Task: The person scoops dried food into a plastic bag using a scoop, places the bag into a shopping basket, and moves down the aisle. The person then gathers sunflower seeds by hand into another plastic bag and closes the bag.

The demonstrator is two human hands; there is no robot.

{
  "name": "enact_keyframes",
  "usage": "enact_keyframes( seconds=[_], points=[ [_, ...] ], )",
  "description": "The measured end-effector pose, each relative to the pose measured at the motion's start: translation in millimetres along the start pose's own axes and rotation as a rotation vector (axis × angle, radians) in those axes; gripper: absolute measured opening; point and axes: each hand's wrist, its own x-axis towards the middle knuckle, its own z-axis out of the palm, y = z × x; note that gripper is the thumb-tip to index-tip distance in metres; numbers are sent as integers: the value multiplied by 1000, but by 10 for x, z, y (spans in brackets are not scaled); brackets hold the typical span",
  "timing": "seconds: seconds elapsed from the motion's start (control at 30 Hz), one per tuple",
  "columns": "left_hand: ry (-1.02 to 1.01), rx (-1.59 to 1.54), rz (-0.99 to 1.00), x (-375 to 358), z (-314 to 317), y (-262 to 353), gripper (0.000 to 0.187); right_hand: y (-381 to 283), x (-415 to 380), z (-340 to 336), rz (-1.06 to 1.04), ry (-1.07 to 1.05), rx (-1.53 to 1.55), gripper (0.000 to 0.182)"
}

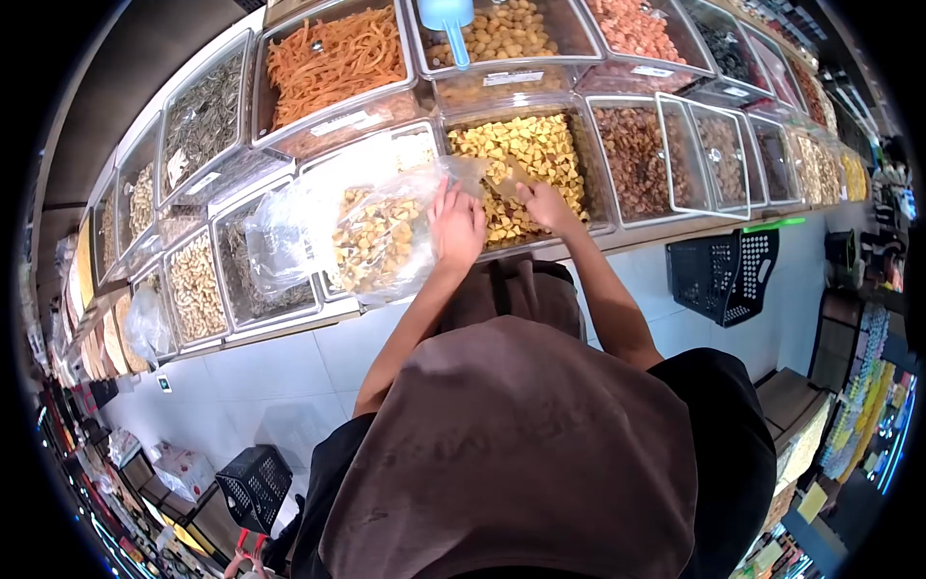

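A clear plastic bag (pixel 307 241), partly filled with yellow-brown dried chunks (pixel 371 241), lies over the bins left of centre. My left hand (pixel 457 227) grips its right side near the mouth, fingers closed on the plastic. A bin (pixel 590 145) of similar yellow chunks (pixel 526 143) stands right in front of me. Over its front part, my right hand (pixel 548 207) is closed round a translucent brownish scoop (pixel 508 179), which points left toward the bag's mouth. Some chunks show at the scoop. The scoop's far end overlaps the bag in this view.
Behind are bins of orange strips (pixel 333 63) and round brown nuts (pixel 511 34) with a light blue scoop (pixel 446 13). Dark brown pieces (pixel 637 159) fill the right bin, beside a tilted clear lid (pixel 709 154). Black baskets (pixel 719 275) stand on the pale floor (pixel 280 372).
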Motion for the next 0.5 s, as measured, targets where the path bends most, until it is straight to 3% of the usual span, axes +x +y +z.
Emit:
enact_keyframes(
  seconds=[0.03,0.07,0.17,0.27,0.33,0.4,0.5],
  points=[
    [23,-73,-79,-20,5,26,14,-210,-56,-242,157,-126,-9,53],
    [15,-83,-77,-32,32,55,14,-266,-103,-354,169,-121,-13,53],
    [36,-480,-403,66,-203,370,14,-294,-230,-666,205,-219,-72,49],
    [107,-533,-325,116,-392,484,13,-580,-461,-980,322,-263,7,47],
    [81,-562,-379,165,-550,516,16,-595,-531,-1091,296,-248,-83,46],
    [76,-803,-502,221,-661,525,20,-633,-592,-1205,334,-253,-36,46],
    [5,-890,-547,292,-895,477,23,-741,-648,-1339,323,-270,49,45]
  ],
)
